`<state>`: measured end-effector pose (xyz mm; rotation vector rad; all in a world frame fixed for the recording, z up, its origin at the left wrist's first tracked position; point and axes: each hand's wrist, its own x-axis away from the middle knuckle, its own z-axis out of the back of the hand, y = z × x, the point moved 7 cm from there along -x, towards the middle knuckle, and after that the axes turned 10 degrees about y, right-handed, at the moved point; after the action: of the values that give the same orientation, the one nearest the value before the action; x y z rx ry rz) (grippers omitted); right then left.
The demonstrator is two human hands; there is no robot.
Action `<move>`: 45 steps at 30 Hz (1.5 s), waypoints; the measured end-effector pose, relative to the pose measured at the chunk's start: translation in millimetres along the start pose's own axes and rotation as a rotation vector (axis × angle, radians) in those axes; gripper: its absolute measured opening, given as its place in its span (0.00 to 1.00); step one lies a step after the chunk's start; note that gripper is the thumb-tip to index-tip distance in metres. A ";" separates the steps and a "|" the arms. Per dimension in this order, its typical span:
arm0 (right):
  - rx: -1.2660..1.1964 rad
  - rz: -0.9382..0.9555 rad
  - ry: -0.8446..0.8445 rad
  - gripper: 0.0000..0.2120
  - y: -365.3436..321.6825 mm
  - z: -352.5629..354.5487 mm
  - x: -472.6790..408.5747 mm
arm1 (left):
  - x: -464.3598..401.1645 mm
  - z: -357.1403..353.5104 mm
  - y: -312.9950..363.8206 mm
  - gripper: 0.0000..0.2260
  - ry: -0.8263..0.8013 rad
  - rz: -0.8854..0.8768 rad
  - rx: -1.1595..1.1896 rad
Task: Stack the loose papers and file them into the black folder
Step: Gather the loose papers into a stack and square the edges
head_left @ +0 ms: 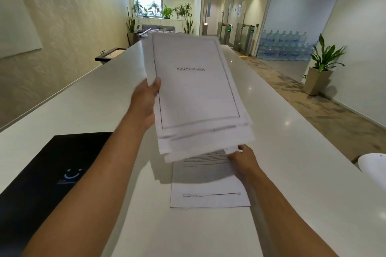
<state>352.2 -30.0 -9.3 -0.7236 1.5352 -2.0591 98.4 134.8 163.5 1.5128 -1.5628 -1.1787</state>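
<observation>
A: Where were the papers?
B: A fanned stack of papers (196, 94) was held above the white counter (292, 152); one printed sheet (208, 185) lay flat beneath it.
A: And the hands?
B: The left hand (146, 102) gripped the stack's left edge, thumb on top; the right hand (243, 160) pinched its near corner. The closed black folder (48, 173) lay left.
</observation>
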 end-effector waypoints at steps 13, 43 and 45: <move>0.138 -0.123 -0.175 0.30 4.3 4.7 -8.8 | 56.0 38.3 -173.5 0.06 0.064 0.420 -0.599; -0.342 0.622 -0.129 0.34 -140.7 9.5 59.1 | 53.5 9.5 10.6 0.18 -0.011 -0.349 -0.259; -0.383 0.587 -0.110 0.33 -137.1 6.7 61.8 | 57.1 12.7 5.7 0.22 0.030 -0.307 -0.223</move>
<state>302.4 -38.5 132.6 -0.4288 1.8286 -1.2982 77.9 80.2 156.5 1.6478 -1.1609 -1.4405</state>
